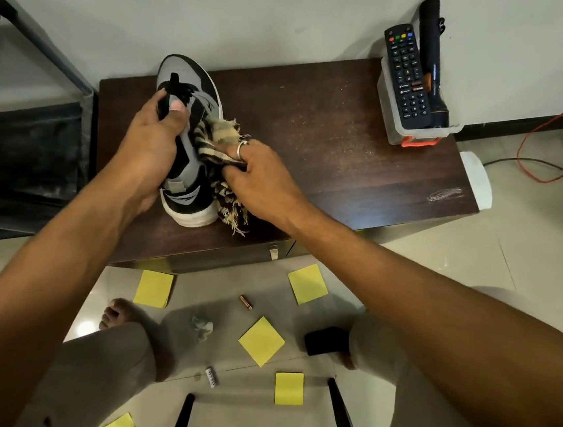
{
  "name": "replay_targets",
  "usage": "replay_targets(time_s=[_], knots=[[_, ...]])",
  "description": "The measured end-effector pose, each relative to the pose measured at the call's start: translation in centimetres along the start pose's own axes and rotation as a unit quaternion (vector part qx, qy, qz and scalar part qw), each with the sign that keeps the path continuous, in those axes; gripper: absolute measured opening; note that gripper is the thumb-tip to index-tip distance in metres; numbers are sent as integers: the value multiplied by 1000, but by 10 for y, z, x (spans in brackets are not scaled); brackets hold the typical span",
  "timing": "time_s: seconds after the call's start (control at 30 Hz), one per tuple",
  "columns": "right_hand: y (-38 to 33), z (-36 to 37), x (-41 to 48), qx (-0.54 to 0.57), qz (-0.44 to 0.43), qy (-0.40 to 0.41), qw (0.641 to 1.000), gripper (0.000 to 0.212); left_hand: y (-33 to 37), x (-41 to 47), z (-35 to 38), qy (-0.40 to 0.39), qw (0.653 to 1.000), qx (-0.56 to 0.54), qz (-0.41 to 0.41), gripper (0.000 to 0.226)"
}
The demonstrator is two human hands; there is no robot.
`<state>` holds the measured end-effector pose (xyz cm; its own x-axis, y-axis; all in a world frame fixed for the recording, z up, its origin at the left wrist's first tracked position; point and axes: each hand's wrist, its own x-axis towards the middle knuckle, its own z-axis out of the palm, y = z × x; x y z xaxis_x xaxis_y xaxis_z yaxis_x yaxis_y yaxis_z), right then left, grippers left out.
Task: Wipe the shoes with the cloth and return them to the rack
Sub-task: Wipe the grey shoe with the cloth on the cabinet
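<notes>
A grey and black sneaker (pixel 196 84) with a white sole stands on the dark wooden cabinet top (pixel 331 142), toe toward the wall. My left hand (pixel 149 142) grips its upper around the tongue and laces, thumb on top. My right hand (pixel 262 180), with a ring on one finger, holds a striped beige and brown cloth (pixel 218 138) bunched against the shoe's right side. The cloth's frayed end hangs by the heel.
A clear plastic bin (pixel 415 130) at the cabinet's back right holds a TV remote (pixel 406 77) and a black torch (pixel 432 62). A dark metal rack (pixel 22 140) stands at the left. Yellow sticky notes (pixel 261 340), a battery (pixel 245 302) and crumpled paper lie on the tiled floor by my bare feet.
</notes>
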<state>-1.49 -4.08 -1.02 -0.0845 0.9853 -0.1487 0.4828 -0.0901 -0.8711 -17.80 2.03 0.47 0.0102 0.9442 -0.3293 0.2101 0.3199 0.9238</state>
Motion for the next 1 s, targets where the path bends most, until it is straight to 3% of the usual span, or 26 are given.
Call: replay_targets(time_s=[0.17, 0.33, 0.43, 0.57, 0.73, 0.83, 0.93, 1.0], knots=[[1, -19, 1, -50, 56, -43, 996, 20, -2, 2, 1, 5, 1000, -10, -5, 55], [-5, -12, 2, -12, 2, 46, 999, 27, -3, 2, 3, 24, 999, -42, -10, 52], [-8, -1, 2, 7, -7, 12, 1000, 37, -2, 1, 5, 33, 998, -45, -11, 43], [-5, -11, -1, 10, 15, -31, 999, 18, 0, 0, 5, 37, 999, -23, -13, 61], [-1, -17, -12, -21, 57, -104, 993, 16, 0, 3, 8, 43, 999, -13, -11, 49], [-2, -19, -10, -50, 34, -53, 997, 15, -1, 3, 6, 42, 999, -4, -3, 49], [-6, -19, 2, -7, 26, 61, 998, 18, -1, 3, 5, 36, 999, -1, -1, 51], [-9, -14, 12, 16, 8, 83, 996, 25, -1, 2, 5, 31, 1000, -5, 3, 46]])
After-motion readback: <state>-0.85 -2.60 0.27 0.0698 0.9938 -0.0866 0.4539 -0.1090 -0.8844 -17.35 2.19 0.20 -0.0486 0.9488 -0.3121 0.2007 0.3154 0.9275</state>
